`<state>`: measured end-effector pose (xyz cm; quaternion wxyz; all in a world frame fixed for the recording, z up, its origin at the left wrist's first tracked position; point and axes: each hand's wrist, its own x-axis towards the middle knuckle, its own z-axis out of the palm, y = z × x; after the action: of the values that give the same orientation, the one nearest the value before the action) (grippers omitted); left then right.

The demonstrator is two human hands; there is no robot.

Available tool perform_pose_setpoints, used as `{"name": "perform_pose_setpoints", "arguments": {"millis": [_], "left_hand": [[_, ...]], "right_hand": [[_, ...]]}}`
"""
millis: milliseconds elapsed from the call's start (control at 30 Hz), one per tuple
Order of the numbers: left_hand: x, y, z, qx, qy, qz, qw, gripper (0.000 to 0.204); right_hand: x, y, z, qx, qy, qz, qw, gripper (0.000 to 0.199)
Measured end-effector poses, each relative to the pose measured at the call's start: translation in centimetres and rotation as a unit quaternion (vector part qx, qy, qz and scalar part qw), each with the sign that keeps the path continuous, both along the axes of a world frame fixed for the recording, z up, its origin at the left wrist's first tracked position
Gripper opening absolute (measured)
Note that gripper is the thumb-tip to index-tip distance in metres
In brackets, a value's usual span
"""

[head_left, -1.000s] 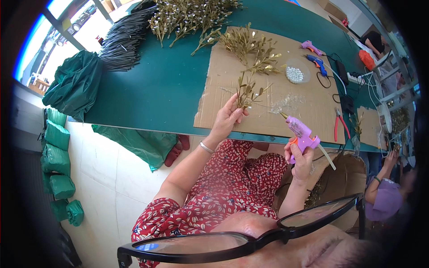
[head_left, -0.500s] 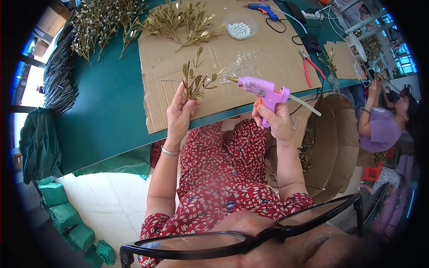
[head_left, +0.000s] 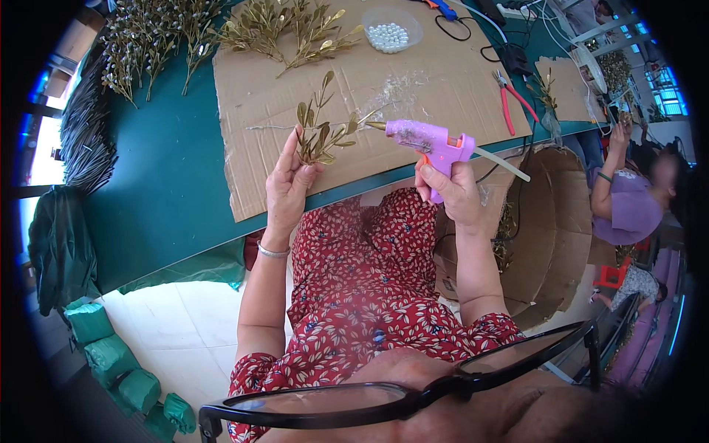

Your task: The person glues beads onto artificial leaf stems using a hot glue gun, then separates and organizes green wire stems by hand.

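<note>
My left hand point(head_left: 290, 190) is closed on a gold artificial leaf sprig point(head_left: 322, 137), pinched at its base with the leaves fanning upward. In my right hand point(head_left: 456, 193) is a purple hot glue gun point(head_left: 430, 142), gripped by its handle, with a pale glue stick point(head_left: 502, 163) poking out of the back. The gun's brass nozzle points left, close to the tip of a sprig branch; whether they touch I cannot tell. Beneath both hands lies a cardboard sheet point(head_left: 255, 166), marked with a patch of dried glue strings point(head_left: 396, 91).
A clear bowl of white pearl beads point(head_left: 389, 37) stands at the back beside more gold sprigs point(head_left: 284, 33). Red-handled pliers point(head_left: 507, 107) lie to the right. Pearl-tipped sprigs point(head_left: 140, 44) and dark stems point(head_left: 87, 133) fill the far left. A cardboard box point(head_left: 557, 229) stands right; another person point(head_left: 628, 196) sits beyond.
The view has shifted slightly, and the table things sit a little further left and higher. Both hands keep their hold, with the nozzle still near the sprig.
</note>
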<state>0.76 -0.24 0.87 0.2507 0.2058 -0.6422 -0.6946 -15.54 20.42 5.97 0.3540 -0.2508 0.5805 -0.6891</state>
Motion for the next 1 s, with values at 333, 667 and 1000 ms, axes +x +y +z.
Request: {"name": "perform_pose_setpoints", "arguments": {"millis": [333, 667, 1000], "left_hand": [[0.09, -0.03, -0.26, -0.025, -0.021, 0.003, 0.999, 0.056], [0.02, 0.04, -0.18, -0.011, -0.013, 0.011, 1.0, 0.057], [-0.08, 0.13, 0.02, -0.021, -0.017, 0.012, 1.0, 0.057]], "right_hand": [[-0.42, 0.43, -0.56, 0.006, 0.013, 0.029, 0.999, 0.024], [-0.4, 0.61, -0.76, 0.026, 0.016, 0.029, 0.999, 0.027], [-0.48, 0.4, -0.84, 0.029, 0.009, 0.026, 0.999, 0.028]]}}
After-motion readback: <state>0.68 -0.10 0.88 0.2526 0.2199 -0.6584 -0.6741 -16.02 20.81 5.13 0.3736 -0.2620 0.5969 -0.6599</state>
